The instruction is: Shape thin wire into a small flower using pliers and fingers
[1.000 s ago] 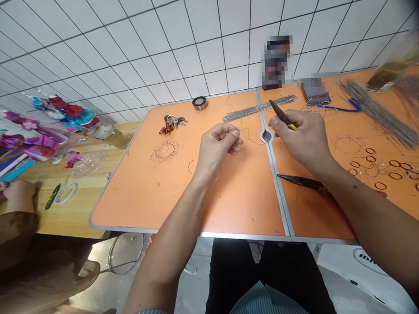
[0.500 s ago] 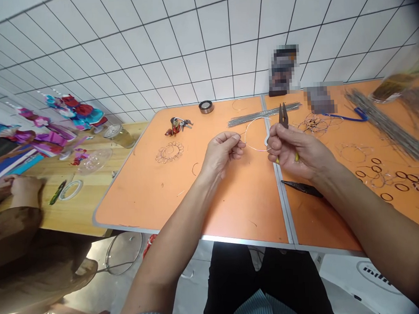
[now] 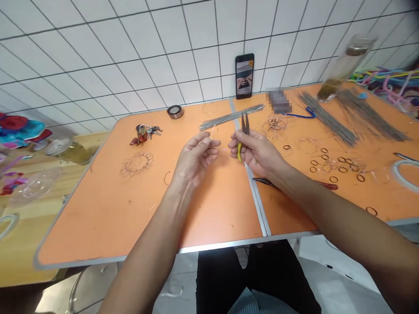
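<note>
My left hand (image 3: 197,160) pinches a thin pale wire (image 3: 213,129) between thumb and fingers. Part of that wire shows in the gap between my hands; the rest is hard to make out. Wrapped round a pair of pliers (image 3: 245,124) with yellow handles is my right hand (image 3: 260,152); the dark jaws point up, away from me. Under my right wrist lies a second dark-nosed tool with red handles (image 3: 329,185), partly covered. A looped wire ring (image 3: 136,165) rests on the orange table (image 3: 108,226) to the left of my left hand.
Behind my hands lie a bundle of straight wires (image 3: 228,118), a tape roll (image 3: 175,112) and keys (image 3: 148,133). A phone (image 3: 245,76) leans on the tiled wall. Rightward are black rings (image 3: 342,169), more wire bundles (image 3: 329,119), a glass jar (image 3: 344,68) and a white coil (image 3: 413,178).
My view has swung to the right, so the jar and white coil show fully. My hands have come closer together, and the wire's wide curve between them is now mostly hidden.
</note>
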The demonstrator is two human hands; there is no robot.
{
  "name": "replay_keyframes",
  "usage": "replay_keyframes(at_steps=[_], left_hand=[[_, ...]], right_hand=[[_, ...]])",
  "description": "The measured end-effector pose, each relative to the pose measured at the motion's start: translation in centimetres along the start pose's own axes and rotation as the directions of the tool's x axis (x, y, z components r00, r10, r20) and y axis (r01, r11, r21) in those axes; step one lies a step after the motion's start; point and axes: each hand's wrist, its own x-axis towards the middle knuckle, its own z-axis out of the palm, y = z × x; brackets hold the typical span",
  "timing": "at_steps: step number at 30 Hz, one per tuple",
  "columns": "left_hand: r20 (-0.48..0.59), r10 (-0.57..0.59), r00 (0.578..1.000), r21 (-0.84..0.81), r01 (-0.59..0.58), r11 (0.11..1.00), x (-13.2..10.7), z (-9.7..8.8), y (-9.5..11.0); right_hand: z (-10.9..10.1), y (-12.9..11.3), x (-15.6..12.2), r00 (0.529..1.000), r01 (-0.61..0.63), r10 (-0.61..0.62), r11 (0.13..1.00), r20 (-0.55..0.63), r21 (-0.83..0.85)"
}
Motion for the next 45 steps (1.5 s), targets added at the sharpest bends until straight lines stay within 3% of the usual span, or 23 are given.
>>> replay_keyframes(at_steps=[4,9,14,17,19,21,23,24,25,27,29,30,33,34,36,40,45], left_hand=[[-0.062,-0.094,0.994,-0.114,0.086,0.990,-0.1,0.4,-0.3],[-0.041,-0.159,0.986,-0.127,0.153,0.980,-0.2,0.4,-1.0],[-0.028,-0.048,0.998,-0.046,0.047,0.998,-0.1,0.0,-0.8],[-0.027,0.113,0.993,0.012,-0.113,0.994,0.1,-0.4,-0.1],[0.004,0.175,0.985,0.082,-0.175,0.981,0.2,-0.6,0.3],[0.052,0.174,0.983,0.151,-0.180,0.972,0.3,-0.8,0.5],[0.099,0.163,0.982,0.202,-0.180,0.963,0.2,-0.9,0.6],[0.120,0.160,0.980,0.221,-0.184,0.958,0.1,-0.9,0.6],[0.138,0.160,0.977,0.235,-0.189,0.953,0.0,-0.8,0.6],[0.167,0.160,0.973,0.252,-0.199,0.947,-0.1,-0.8,0.5],[0.192,0.157,0.969,0.258,-0.204,0.944,0.0,-0.8,0.4],[0.203,0.154,0.967,0.260,-0.205,0.944,0.0,-0.8,0.3],[0.233,0.115,0.966,0.280,-0.180,0.943,0.1,-0.8,-0.1],[0.245,0.088,0.965,0.293,-0.160,0.943,0.1,-0.7,-0.3],[0.279,0.028,0.960,0.324,-0.121,0.938,0.0,-0.6,-0.7],[0.336,-0.046,0.941,0.321,-0.068,0.945,-0.3,-0.5,-1.4],[0.343,-0.058,0.937,0.254,-0.033,0.967,-0.4,-0.5,-2.3]], right_hand=[[-0.1,0.9,0.1,1.000,0.008,-0.008,0.999,0.009,0.049],[-0.2,1.1,0.2,0.998,-0.002,0.005,0.999,-0.063,0.043],[0.1,1.2,0.0,0.996,-0.087,0.086,0.995,-0.040,-0.045],[-0.1,0.8,-0.1,0.987,-0.128,0.091,0.942,-0.131,-0.309],[-0.4,0.4,0.0,0.993,-0.097,0.030,0.783,-0.118,-0.614],[-0.8,0.2,0.1,0.996,0.047,-0.091,0.470,0.005,-0.881],[-1.0,0.1,0.0,0.989,0.095,-0.125,0.159,0.075,-0.983],[-1.1,0.1,-0.1,0.989,0.093,-0.116,0.048,0.087,-0.994],[-1.3,0.1,-0.1,0.991,0.089,-0.097,-0.028,0.092,-0.996],[-1.5,0.1,-0.1,0.991,0.112,-0.057,-0.094,0.118,-0.989],[-1.8,-0.3,0.1,0.984,0.152,-0.084,-0.045,0.155,-0.987],[-1.9,-0.6,0.2,0.976,0.168,-0.141,0.024,0.163,-0.985],[-1.9,-2.1,0.3,0.940,0.235,-0.319,0.359,0.118,-0.903],[-1.7,-2.6,0.2,0.946,0.247,-0.305,0.464,0.109,-0.850],[-1.1,-3.3,-0.1,0.958,0.253,-0.264,0.594,0.112,-0.764],[-0.2,-3.5,-0.7,0.965,0.244,-0.237,0.669,0.109,-0.702],[0.0,-3.7,-0.7,0.964,0.218,-0.264,0.751,0.019,-0.623]])
